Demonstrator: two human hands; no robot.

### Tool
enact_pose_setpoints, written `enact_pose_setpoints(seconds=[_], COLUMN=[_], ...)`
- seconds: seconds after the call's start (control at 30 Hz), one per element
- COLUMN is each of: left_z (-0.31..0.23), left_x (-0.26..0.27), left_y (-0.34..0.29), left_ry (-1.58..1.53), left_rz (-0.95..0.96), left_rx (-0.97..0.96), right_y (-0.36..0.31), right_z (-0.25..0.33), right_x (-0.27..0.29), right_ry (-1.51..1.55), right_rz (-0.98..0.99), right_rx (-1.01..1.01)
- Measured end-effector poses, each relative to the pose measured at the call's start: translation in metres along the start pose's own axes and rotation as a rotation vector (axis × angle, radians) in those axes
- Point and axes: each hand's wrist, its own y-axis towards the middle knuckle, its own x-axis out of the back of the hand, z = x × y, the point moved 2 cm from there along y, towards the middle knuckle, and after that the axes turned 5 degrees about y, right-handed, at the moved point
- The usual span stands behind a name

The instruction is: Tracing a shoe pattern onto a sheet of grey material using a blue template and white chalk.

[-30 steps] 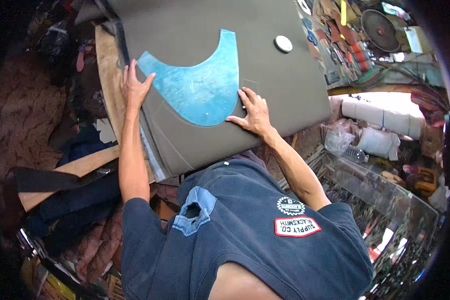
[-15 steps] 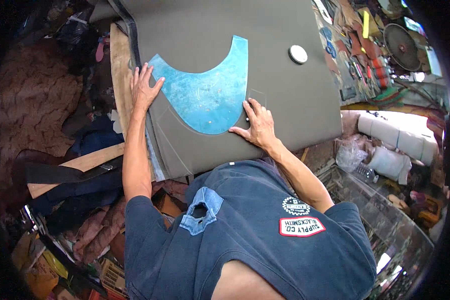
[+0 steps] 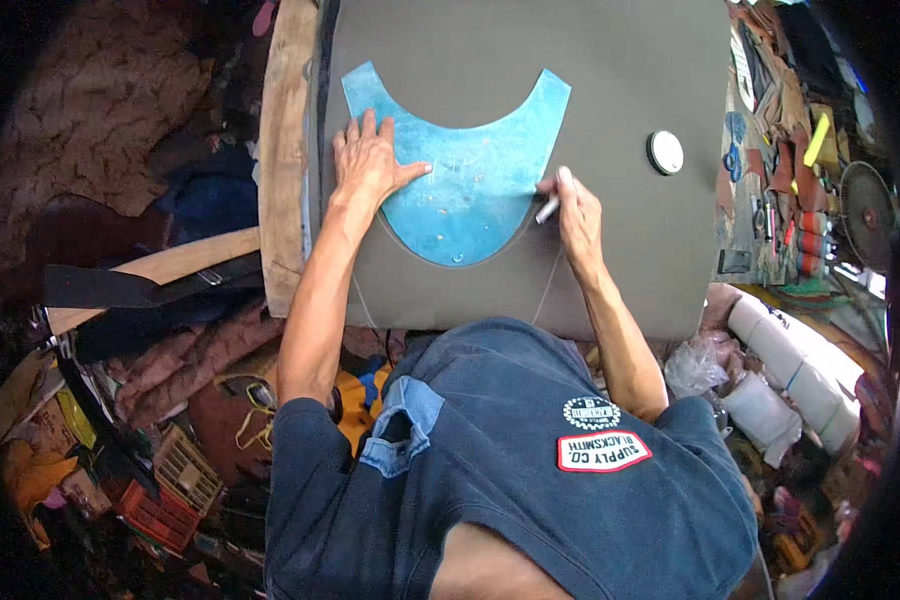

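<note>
Head view is showing a person leaning over a large sheet of dark grey material [image 3: 610,70] and tracing around a blue crescent-shaped template [image 3: 460,180] that is lying flat on it. The left hand [image 3: 368,165] is resting spread open, palm down, on the template's left half, fingers splayed toward its upper left horn and thumb pointing across the blue surface, pressing it against the sheet. The right hand [image 3: 575,210] is pinching a slim white marking pen [image 3: 548,208] between thumb and fingers, its tip sitting right at the template's right edge, just left of the knuckles. A faint line is already showing on the grey sheet below the template's rounded bottom, so the outline is judged to be partly drawn, with the step in hand being the run up the right side. The next move is likely calling for steady downward pressure from the left palm so the template is not slipping, while the pen is hugging the edge toward the upper right horn. A round white disc [image 3: 665,152] is lying on the sheet beyond the right hand, well apart from it.
</note>
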Motion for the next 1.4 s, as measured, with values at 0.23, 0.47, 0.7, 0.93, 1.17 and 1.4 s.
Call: enact_pose_setpoints(seconds=[0.23,0.47,0.7,0.93,1.17,1.4], left_z=[0.001,0.001,0.0,0.007,0.003,0.002], left_x=[-0.01,-0.017,-0.021,-0.017,-0.006,0.008], left_y=[0.002,0.0,0.002,0.004,0.01,0.018], left_ry=[-0.004,-0.032,-0.023,0.006,0.034,0.064], left_rz=[0.008,-0.064,-0.009,-0.011,-0.014,0.106], left_rx=[0.026,0.009,0.0,-0.046,-0.126,-0.148], right_y=[0.004,-0.067,-0.082,-0.114,-0.204,-0.206], right_z=[0.006,0.006,-0.002,0.004,-0.004,-0.001], right_x=[-0.041,-0.07,-0.062,0.014,0.099,0.088], right_ry=[-0.129,-0.618,-0.56,-0.566,-0.85,-0.748], right_rz=[0.468,0.758,0.609,0.273,0.3,-0.011], right_rx=[-0.207,0.442,0.388,0.184,-0.237,-0.046])
